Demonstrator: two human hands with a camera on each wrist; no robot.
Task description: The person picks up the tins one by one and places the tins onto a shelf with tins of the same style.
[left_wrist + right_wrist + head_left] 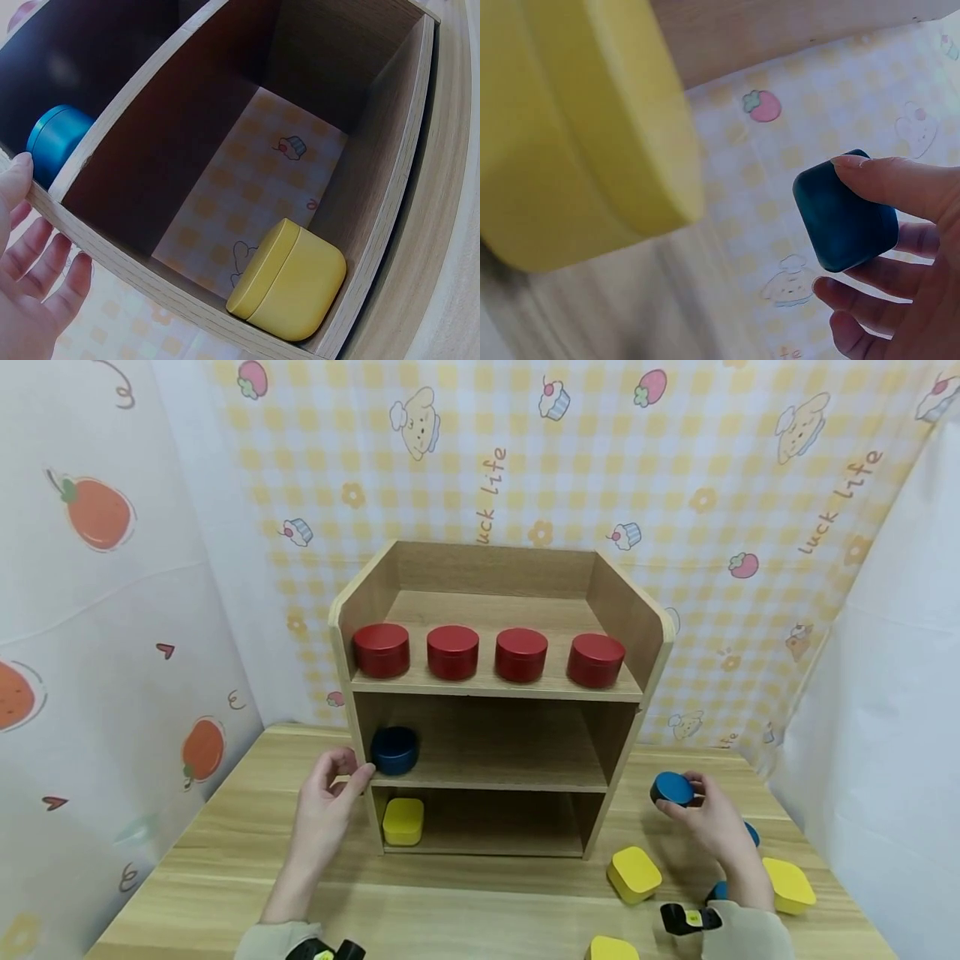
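A small wooden shelf unit (495, 693) stands on the table, three levels high. My left hand (324, 810) holds the front edge of its left side panel, thumb at the front and fingers against the outer side. Close to that thumb, a blue tin (394, 752) sits at the left of the middle level. Below it, a yellow tin (296, 281) stands at the left of the bottom level. To the right of the shelf, my right hand (712, 818) grips another blue tin (844, 214) between thumb and fingers, above the table.
Several red tins (453, 653) stand in a row on the top level. On the table at the right lie yellow tins (634, 874) and more blue tins (752, 834), partly hidden by the right arm. Patterned cloth (525, 460) hangs behind the shelf.
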